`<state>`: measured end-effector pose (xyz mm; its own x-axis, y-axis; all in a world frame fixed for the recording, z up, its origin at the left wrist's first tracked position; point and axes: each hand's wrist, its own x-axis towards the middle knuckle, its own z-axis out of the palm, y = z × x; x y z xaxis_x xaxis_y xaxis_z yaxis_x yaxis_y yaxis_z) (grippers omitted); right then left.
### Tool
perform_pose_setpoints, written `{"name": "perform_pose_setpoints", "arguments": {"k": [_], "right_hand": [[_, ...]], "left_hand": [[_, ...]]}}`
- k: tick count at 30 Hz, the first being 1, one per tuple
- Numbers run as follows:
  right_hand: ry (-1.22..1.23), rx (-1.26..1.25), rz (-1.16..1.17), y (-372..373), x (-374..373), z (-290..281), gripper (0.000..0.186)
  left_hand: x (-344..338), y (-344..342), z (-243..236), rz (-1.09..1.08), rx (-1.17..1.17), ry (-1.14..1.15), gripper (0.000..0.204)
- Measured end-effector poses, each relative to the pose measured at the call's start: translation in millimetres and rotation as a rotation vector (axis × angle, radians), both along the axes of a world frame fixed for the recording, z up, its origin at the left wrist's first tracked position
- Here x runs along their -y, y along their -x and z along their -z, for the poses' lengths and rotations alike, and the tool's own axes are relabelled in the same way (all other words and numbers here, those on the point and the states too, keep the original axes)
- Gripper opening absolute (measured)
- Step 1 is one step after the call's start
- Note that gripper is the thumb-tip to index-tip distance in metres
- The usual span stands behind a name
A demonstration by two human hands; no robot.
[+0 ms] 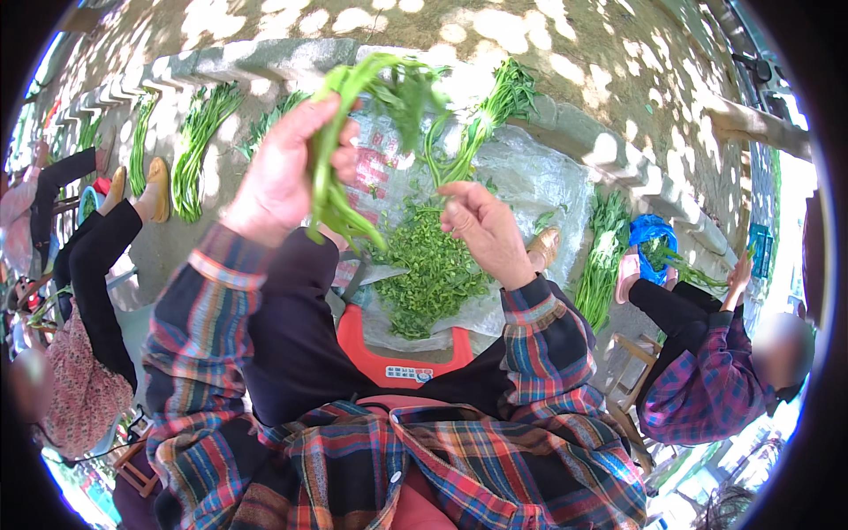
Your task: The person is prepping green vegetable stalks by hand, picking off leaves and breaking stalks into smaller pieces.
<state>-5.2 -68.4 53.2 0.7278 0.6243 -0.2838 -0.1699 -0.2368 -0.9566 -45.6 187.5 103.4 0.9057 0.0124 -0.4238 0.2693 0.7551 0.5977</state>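
My left hand (pixel 287 159) is raised and closed around a bunch of long green leafy stalks (pixel 325 168). The stalks bend over at the top, and their leaves hang to the right, smeared by motion. Lower and to the right, my right hand (pixel 488 231) has its thumb and index finger drawn together; anything between them is too small to make out. Just below its fingertips lies a heap of loose green leaves (pixel 428 274) on a clear plastic sheet (pixel 570 181). Another bundle of leafy stalks (pixel 481 128) rests at the sheet's far edge, beyond my right hand.
Between my legs is a red plastic object (pixel 358 346). A stone curb (pixel 291 57) runs along the far side. More stalk bundles lie left (pixel 196 150) and right (pixel 602 256). At right, a seated person (pixel 707 380) has a blue bag (pixel 654 237) nearby; others sit at left.
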Motion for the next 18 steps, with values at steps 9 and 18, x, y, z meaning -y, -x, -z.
{"name": "perform_pose_setpoints", "arguments": {"k": [9, 18], "right_hand": [[-0.188, -0.014, 0.169, -9, 25, -17, 0.038], [-0.238, -0.202, 0.322, -3, 50, -24, 0.031]], "left_hand": [[117, -5, 30, 0.036, 0.06, 0.051, 0.023], [173, 1, 43, 0.215, 0.148, -0.01, 0.04]]}}
